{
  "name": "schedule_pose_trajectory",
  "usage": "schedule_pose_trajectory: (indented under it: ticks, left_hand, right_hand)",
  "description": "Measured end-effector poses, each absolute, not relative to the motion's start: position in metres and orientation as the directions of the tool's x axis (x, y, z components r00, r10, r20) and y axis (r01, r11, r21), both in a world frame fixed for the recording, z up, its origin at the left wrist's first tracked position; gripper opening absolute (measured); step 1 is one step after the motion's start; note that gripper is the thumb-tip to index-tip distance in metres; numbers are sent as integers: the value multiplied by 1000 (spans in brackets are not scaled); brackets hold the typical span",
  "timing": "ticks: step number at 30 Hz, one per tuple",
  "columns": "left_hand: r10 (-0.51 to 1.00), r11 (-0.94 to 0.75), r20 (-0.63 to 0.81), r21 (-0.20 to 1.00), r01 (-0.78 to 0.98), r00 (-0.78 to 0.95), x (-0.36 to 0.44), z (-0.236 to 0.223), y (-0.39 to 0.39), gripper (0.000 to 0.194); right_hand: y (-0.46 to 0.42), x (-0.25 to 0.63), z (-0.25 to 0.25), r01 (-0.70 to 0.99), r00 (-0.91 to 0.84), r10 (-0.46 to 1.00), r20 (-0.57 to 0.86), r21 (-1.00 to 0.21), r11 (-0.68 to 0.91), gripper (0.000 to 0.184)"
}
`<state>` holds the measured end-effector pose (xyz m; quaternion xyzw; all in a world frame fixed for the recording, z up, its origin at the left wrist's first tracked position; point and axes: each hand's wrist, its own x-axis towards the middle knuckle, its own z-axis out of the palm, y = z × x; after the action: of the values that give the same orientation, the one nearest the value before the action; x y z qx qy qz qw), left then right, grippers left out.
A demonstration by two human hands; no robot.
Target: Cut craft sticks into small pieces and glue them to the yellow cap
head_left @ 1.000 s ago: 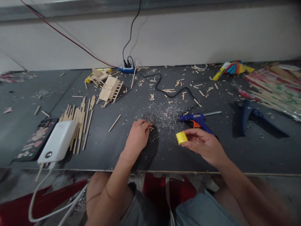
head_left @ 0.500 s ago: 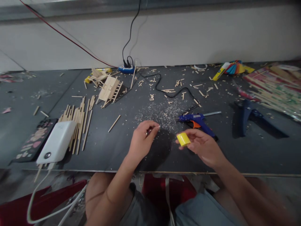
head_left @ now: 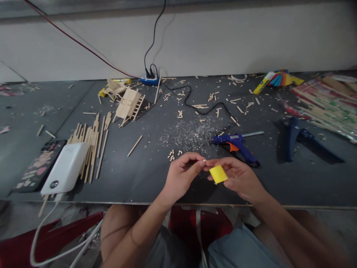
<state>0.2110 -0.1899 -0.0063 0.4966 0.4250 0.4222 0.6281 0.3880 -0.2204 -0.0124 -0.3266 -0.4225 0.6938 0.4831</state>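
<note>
Above the near edge of the dark table (head_left: 139,190), holding a yellow cap (head_left: 219,174) in the right hand (head_left: 244,180), with thumb and fingers partly curled and closed on its sides. Pinching a tiny pale piece (head_left: 204,160) between the thumb and fingertips of the left hand (head_left: 180,180), with the remaining fingers bent inward.

Moved the left hand up off the tabletop since the first frame and across toward the right one, near enough now for fingertips to meet or almost meet beside the cap. Uncovered a small cluster of cut bits (head_left: 171,154) just beyond the left hand. Tilted the cap more than before.

Bright yellow all over the cap, short and smooth-sided, held clear of the table in front of the blue glue gun (head_left: 234,143). Cannot tell from this angle what lies inside the cap. At the far right, a shiny, printed plastic packet (head_left: 329,106) with many pale sticks showing, partly red and green. Over at the left, a white power bank (head_left: 65,167) resting across loose sticks (head_left: 90,145) and beside a patterned phone (head_left: 39,165).
</note>
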Motion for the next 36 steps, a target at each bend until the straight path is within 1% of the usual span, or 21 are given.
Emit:
schedule_pose_trajectory:
  ticks: [5,9,13,19,26,33,36]
  left_hand:
    - [969,17,-14,1000,-9,247,210,-8,-190,13]
    - [969,-43,38,999,17,242,209,-8,-190,11]
    - [968,-58,53,998,13,246,210,-8,-190,9]
    - [965,-39,48,998,-40,259,210,-9,-190,9]
    - [964,-84,87,996,-24,251,210,-9,-189,8]
    - [966,-119,123,992,-30,228,210,-9,-189,7]
    - [968,-122,120,993,-8,221,210,-10,-189,7]
  right_hand:
    - [-220,388,-17,-417,-329,944,25,-901,-121,29]
    - [-220,388,-19,-411,-322,946,43,-906,-99,29]
    - [-220,390,-18,-387,-319,947,39,-918,-93,29]
    - [-221,390,-17,-315,-313,949,35,-947,-69,30]
    - [-220,389,-18,-287,-294,954,53,-957,-35,29]
    - [-222,389,-17,-283,-334,942,26,-956,-74,29]
    - [-222,388,-17,-273,-334,942,18,-959,-78,28]
